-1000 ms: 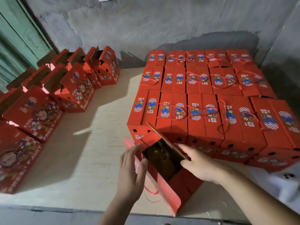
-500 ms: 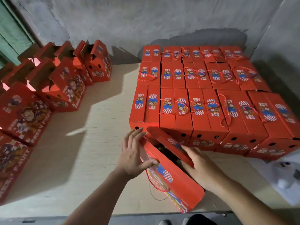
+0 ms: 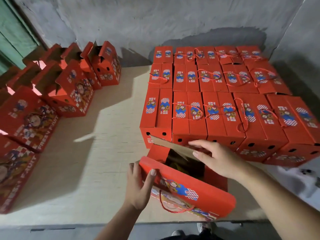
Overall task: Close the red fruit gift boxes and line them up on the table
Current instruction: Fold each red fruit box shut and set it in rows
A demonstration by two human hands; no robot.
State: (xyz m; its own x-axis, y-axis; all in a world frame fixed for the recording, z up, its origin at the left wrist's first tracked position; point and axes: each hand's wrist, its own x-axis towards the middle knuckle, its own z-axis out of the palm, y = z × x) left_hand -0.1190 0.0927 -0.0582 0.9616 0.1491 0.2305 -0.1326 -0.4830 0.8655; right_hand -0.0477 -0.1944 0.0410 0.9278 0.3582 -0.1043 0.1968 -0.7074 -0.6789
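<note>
A red fruit gift box (image 3: pixel 188 189) stands at the table's near edge with its top partly open and a dark inside showing. My left hand (image 3: pixel 138 186) grips the near lid flap at its left end, thumb on top. My right hand (image 3: pixel 214 158) lies with straight fingers on the far flap (image 3: pixel 171 144), whose brown cardboard underside faces up. A red cord handle hangs down the box's front. Closed red boxes (image 3: pixel 216 108) stand in tight rows on the right half of the table, just behind the box I hold.
Several open red boxes (image 3: pixel 69 94) stand in lines along the left side. Bare pale tabletop (image 3: pixel 103 135) runs between the two groups. A grey wall stands behind, and a white object (image 3: pixel 301 181) lies at the right edge. Shoes show below the table edge.
The far flap has swung back up, showing its brown underside, and the box top has opened wider. My left hand slid down to the near flap's left end. The camera moved nearer.
</note>
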